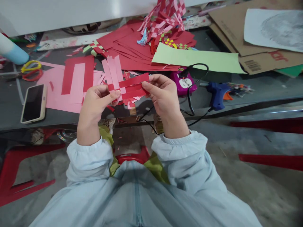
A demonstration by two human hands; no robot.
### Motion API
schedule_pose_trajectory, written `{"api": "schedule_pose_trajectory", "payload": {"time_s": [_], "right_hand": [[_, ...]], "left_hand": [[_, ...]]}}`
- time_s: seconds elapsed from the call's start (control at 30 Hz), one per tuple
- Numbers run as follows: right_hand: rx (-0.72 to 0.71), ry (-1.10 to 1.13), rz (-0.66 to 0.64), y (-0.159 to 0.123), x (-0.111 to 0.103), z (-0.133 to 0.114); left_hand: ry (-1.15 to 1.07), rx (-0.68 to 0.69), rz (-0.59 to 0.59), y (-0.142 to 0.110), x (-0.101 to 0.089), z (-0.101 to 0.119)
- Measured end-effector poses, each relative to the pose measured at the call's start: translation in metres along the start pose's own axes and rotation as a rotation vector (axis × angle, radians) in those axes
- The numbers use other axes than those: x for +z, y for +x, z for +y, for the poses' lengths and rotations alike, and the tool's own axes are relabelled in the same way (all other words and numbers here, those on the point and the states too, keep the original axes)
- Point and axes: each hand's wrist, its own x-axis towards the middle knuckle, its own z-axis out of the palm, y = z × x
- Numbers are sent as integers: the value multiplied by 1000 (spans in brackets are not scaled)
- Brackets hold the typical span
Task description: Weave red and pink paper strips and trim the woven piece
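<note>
Both my hands hold a small weave of pink and red paper strips (125,84) above the near edge of the grey table (236,91). My left hand (96,102) pinches its left side, thumb pressed over the pink strips. My right hand (162,94) grips the ends of the red strips on the right. The pink strips stand upright and the red ones run sideways through them.
A phone (33,103) lies at the left, with scissors (30,71) behind it. Red paper sheets (127,44), woven pieces (165,19), a green sheet (196,58), a purple box (183,83), a blue glue gun (217,94) with black cord, and cardboard (236,31) cover the table. Red stools (14,170) stand below.
</note>
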Motion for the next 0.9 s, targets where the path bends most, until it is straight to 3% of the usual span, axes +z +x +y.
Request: {"api": "schedule_pose_trajectory", "payload": {"time_s": [0.37,0.6,0.73,0.9], "right_hand": [[-40,-134,58,8,-16,3],[-49,-105,142,11,-24,-2],[67,-77,71,6,-15,-7],[202,-43,-114,-5,4,-3]], "left_hand": [[-44,5,33,2,1,2],[-125,48,68,5,-2,-1],[-142,68,104,7,-2,-3],[-114,88,79,6,6,-2]]}}
